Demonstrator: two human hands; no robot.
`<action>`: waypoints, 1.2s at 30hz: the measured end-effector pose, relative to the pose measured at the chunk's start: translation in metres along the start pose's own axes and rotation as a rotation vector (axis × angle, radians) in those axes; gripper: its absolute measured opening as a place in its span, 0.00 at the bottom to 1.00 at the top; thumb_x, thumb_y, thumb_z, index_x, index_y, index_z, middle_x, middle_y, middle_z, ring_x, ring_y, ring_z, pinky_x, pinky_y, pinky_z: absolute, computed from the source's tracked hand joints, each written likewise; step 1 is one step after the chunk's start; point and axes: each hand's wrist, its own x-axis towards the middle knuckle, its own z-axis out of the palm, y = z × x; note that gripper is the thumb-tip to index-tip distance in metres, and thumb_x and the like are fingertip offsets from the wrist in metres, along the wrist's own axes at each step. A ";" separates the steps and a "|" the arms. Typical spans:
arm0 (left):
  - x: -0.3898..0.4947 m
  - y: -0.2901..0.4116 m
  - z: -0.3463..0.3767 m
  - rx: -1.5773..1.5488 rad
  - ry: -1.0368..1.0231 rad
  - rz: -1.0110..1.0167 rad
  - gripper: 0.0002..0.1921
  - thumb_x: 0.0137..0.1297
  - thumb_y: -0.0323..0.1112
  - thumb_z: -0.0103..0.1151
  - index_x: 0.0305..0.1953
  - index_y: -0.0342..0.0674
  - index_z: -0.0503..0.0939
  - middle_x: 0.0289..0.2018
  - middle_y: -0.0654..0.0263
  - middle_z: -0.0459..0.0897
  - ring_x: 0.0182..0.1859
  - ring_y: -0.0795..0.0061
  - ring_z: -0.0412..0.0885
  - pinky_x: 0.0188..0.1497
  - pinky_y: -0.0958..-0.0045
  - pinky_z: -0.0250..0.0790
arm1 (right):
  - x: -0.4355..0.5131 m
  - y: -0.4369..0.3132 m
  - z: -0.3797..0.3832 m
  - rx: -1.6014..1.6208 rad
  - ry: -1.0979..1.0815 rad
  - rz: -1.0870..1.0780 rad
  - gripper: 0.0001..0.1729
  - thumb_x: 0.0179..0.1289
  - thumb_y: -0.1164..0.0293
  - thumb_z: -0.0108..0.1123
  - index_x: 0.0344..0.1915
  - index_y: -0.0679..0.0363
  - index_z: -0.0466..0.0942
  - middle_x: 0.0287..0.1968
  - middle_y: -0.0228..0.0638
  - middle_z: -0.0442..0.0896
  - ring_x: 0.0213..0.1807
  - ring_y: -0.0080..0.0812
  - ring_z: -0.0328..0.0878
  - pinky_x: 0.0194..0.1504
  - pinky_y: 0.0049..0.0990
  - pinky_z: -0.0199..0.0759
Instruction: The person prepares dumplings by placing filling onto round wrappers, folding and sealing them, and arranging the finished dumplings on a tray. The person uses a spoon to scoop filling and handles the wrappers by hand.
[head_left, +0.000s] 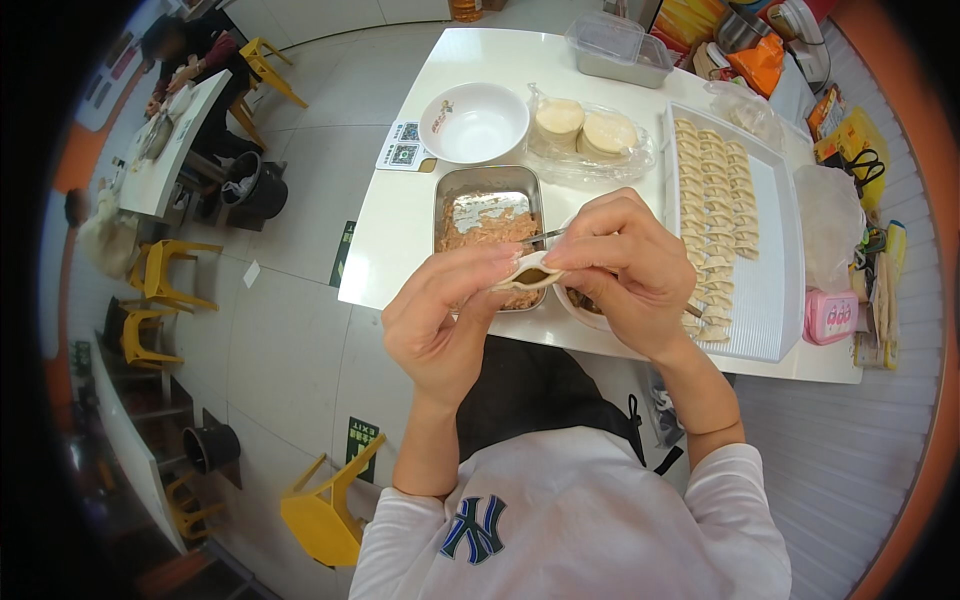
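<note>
Between my fingertips a dumpling wrapper (531, 271) is folded over, its near edge gaping around a dark hollow. My left hand (450, 307) pinches its left end. With thumb and fingers my right hand (630, 270) pinches the other end, and a thin metal utensil (546, 235) is tucked in the same hand. Below the hands stands a steel tray (487, 176) of pinkish minced filling (491, 229). A bowl (562, 300) with dark contents is mostly hidden under my right hand. To the right, a white ridged tray (772, 300) carries rows of pleated dumplings (705, 217).
A white bowl (474, 124) and bagged stacks of round wrappers (585, 129) stand toward the back of the white table (390, 247). A lidded plastic container (619, 52) sits at the far edge. Packages and a pink case (830, 316) line the right side. A yellow stool (322, 517) is lower left.
</note>
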 end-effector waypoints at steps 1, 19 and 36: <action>0.002 0.000 -0.002 0.030 -0.018 0.031 0.10 0.50 0.17 0.64 0.36 0.32 0.82 0.36 0.56 0.84 0.38 0.68 0.83 0.40 0.74 0.75 | 0.001 0.000 -0.001 -0.014 -0.009 -0.004 0.12 0.46 0.79 0.69 0.34 0.61 0.82 0.31 0.32 0.78 0.35 0.30 0.73 0.35 0.24 0.67; 0.011 0.017 -0.002 0.303 -0.085 0.193 0.14 0.46 0.15 0.65 0.37 0.35 0.82 0.33 0.60 0.82 0.33 0.71 0.82 0.32 0.78 0.73 | 0.004 -0.012 -0.001 -0.250 -0.007 -0.118 0.13 0.42 0.73 0.71 0.32 0.56 0.80 0.32 0.27 0.78 0.36 0.33 0.72 0.38 0.28 0.64; 0.008 0.017 0.002 0.279 -0.089 0.115 0.14 0.45 0.17 0.68 0.36 0.32 0.80 0.33 0.59 0.82 0.33 0.70 0.82 0.31 0.76 0.76 | 0.001 -0.008 0.007 -0.381 0.066 -0.164 0.15 0.41 0.73 0.69 0.34 0.57 0.80 0.34 0.27 0.80 0.36 0.31 0.73 0.37 0.28 0.60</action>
